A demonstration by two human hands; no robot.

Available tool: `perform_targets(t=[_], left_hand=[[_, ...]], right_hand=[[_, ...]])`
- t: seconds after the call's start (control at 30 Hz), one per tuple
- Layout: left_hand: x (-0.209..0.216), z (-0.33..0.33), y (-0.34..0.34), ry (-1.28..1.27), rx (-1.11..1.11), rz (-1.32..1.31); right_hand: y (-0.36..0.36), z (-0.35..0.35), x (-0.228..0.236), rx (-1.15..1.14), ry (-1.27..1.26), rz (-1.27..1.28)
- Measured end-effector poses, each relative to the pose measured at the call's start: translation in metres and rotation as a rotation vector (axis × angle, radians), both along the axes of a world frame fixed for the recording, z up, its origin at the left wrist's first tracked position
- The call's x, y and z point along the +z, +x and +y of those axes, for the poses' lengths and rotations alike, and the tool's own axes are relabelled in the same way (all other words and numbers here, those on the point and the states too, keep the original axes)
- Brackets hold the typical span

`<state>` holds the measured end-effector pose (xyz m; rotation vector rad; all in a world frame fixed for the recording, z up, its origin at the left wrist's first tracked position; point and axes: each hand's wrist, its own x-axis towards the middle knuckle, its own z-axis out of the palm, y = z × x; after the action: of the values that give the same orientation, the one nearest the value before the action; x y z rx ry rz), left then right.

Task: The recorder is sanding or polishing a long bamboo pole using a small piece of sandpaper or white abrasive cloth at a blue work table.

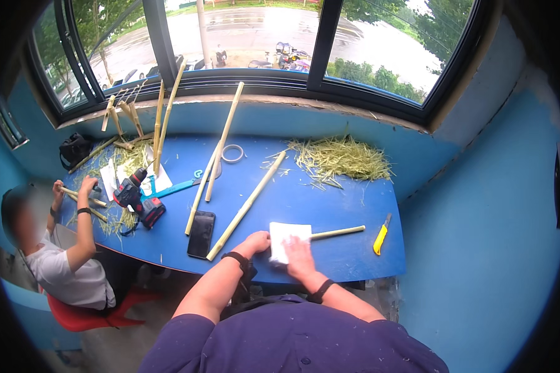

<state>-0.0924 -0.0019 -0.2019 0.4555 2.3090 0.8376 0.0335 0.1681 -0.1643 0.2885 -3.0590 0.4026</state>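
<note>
At the near edge of the blue table, a short bamboo stick (338,233) lies with its right part bare. A folded white sheet, paper or cloth (284,234), covers its middle. My left hand (257,242) is closed at the left side of the sheet, by the stick's left end; its fingertips are partly hidden. On top of the sheet my right hand (300,258) lies with its fingers stretched out, pressing on it. A yellow utility knife (381,239) rests to the right. Left of my hands are a long bamboo pole (247,205) and a black phone (201,234).
Further left lie thinner bamboo sticks (217,155), a tape roll (233,153), a blue-handled saw (176,188) and a cordless drill (139,198). Bamboo shavings (342,160) are heaped at the back right. A seated co-worker (71,261) holds bamboo at the left end.
</note>
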Motion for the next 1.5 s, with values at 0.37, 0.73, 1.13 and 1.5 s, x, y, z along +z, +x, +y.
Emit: perform_targets(t=[0.37,0.73,1.13,1.5], left_hand=[[0.039,-0.002,0.003,0.002,0.030,-0.161],[0.044,0.003,-0.007,-0.143,-0.085,-0.337],[0.028,0.010,-0.001,-0.113,-0.078,-0.045],[0.030,0.011,-0.001,-0.127,-0.075,-0.045]], right_hand=[[-0.013,0.166,-0.014,-0.502,0.183,-0.103],[-0.010,0.192,-0.016,-0.467,0.121,-0.024],[-0.023,0.196,-0.006,-0.494,0.135,-0.085],[-0.006,0.026,-0.010,-0.143,0.001,-0.049]])
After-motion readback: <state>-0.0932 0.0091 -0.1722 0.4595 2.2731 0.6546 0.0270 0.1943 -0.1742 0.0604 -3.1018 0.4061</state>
